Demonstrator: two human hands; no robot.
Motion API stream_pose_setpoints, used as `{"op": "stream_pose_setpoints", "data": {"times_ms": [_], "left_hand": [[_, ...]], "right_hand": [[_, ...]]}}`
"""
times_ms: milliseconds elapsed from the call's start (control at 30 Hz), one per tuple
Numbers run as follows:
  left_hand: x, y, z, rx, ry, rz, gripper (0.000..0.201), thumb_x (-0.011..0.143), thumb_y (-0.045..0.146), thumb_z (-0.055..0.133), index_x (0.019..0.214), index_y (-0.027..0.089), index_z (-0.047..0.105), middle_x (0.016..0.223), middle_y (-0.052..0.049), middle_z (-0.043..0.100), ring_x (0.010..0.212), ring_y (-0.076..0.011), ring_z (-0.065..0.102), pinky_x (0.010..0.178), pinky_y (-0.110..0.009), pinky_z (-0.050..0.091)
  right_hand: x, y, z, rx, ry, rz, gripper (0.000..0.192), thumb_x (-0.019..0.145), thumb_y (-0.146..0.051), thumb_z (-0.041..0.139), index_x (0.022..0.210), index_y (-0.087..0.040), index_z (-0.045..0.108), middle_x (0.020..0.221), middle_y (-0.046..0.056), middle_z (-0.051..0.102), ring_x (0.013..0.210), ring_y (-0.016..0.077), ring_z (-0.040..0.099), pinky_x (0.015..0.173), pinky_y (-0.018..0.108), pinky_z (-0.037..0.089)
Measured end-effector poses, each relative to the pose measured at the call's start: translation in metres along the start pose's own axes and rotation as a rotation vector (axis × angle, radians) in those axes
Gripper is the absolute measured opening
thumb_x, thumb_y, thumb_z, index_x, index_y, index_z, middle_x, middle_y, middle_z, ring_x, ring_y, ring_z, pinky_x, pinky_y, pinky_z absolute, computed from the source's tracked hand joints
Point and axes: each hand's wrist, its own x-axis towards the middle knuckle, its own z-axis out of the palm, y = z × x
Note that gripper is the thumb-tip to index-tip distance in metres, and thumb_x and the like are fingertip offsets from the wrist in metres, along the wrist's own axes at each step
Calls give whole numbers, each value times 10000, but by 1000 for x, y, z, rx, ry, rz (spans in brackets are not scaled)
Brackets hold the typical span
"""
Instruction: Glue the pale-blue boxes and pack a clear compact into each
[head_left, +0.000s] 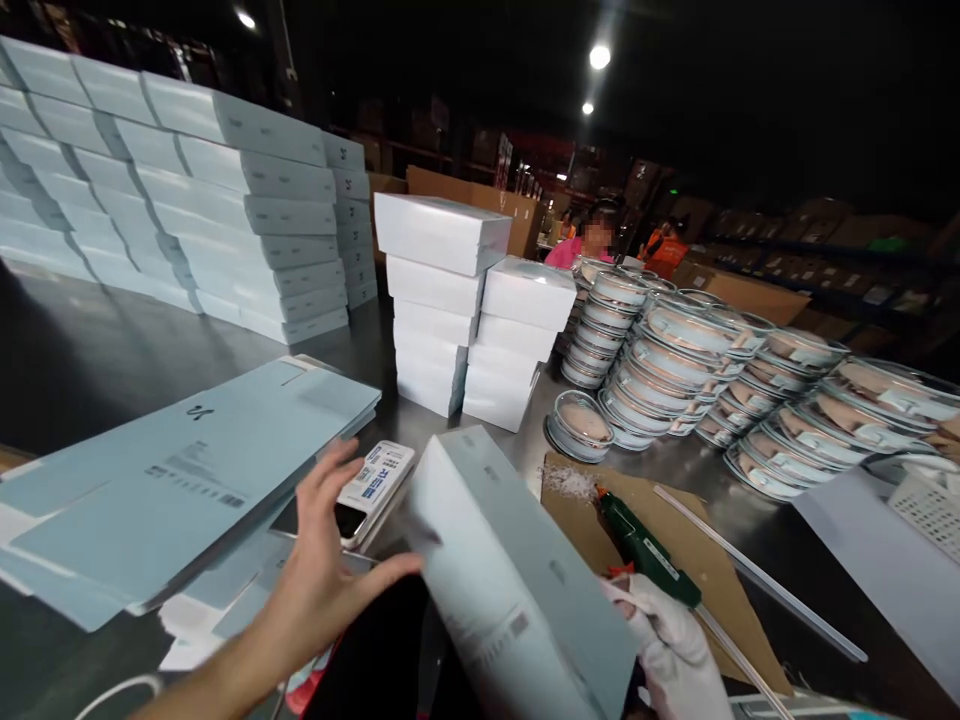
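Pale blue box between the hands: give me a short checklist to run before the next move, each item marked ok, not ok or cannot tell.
1. Left hand on the pale blue box: ok, open fingers rest against its near end.
2. Right hand, in a white glove, supporting the box: cannot tell, the box hides the contact.
3. Box flaps closed: cannot tell, its ends are blurred.
4. Glue gun out of the way: ok, it lies on the cardboard sheet beside the box.
5. Phone out of the way: not ok, it lies close by the left fingers.
6. Flat blue cartons within easy reach: ok, stacked just left of the hand.
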Motion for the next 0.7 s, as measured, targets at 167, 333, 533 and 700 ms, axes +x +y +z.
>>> {"op": "stream_pose_setpoints", "data": {"times_ms": [167,333,533,700], "left_hand": [[37,55,-17,133,-852,435,584,715,396,876,1271,400,697,1188,-21,780,1274,-329,649,1243,-540,248],[23,26,-21,-170,-622,-71,742,566,516,913,1264,354,719,1322,-59,745,1130,-365,732,867,-364,633],[4,-12,-19,-328,-436,-510,464,611,570,802,948,251,785,864,-49,829,907,-387,767,758,-420,637],[8,-12,-18,-336,-398,-523,455,609,536,802,981,276,782,922,-52,829,922,-387,759,786,-426,629]], "right_hand": [[28,-51,-14,-225,-359,-247,494,989,-596,462,819,-270,792,728,35,733,683,194,688,731,297,553],[115,5,-49,-482,80,-141,698,979,-692,336,1450,-210,517,1397,142,647,1292,305,601,1104,466,446],[225,94,-69,-688,145,-33,293,927,-359,699,1157,-179,683,1360,101,636,1335,302,532,1150,601,359],[244,99,-69,-545,286,-14,195,960,-337,666,1051,-167,689,1159,74,699,1071,219,666,974,453,537]]}}
